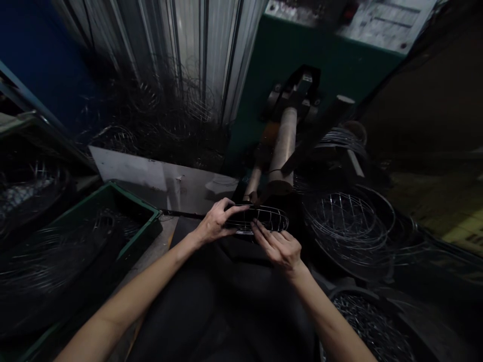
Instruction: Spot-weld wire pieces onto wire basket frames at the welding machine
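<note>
A round wire frame (279,217) with crossing thin wires is held low in front of a green machine (339,60). My left hand (217,221) grips its left side, thumb and fingers around the rim. My right hand (281,247) is at the near edge, with its fingertips at the wires and the other fingers curled; what exactly they pinch is too small to make out. Just beyond the frame, a thick metal cylinder (286,141) slants down from the machine, with a thinner rod (253,182) beside it.
More round wire frames lie in a dark basin (390,269) at the right. Below it, a container (345,291) holds many small metal pieces. A green crate (151,221) stands left, and a pale board (169,186) lies behind. Tangled wire (151,105) leans against corrugated metal.
</note>
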Demonstrator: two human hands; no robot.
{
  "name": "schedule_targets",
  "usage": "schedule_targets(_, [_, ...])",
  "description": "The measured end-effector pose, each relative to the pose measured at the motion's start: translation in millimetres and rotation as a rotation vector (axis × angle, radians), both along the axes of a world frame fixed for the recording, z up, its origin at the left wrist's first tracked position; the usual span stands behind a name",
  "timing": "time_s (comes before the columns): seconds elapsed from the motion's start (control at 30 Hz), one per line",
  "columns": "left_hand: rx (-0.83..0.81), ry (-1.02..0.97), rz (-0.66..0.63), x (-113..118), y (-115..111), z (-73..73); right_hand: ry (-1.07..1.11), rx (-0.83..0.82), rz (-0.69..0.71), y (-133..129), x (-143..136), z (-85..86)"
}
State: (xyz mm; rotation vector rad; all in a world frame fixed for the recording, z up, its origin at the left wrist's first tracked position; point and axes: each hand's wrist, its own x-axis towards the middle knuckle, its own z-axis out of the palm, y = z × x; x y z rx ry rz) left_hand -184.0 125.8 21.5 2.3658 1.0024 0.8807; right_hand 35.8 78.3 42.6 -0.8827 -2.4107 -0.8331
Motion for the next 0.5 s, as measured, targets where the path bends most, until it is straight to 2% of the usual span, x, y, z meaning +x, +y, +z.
schedule_targets(0.27, [0.017,0.031,-0.010,0,5,-2.1,-0.011,-0.010,0.047,7,9,-6.8])
schedule_targets(0.5, [0.022,0.026,-0.001,-3,9,-3.0,-0.023,-0.031,0.055,13,9,-6.3])
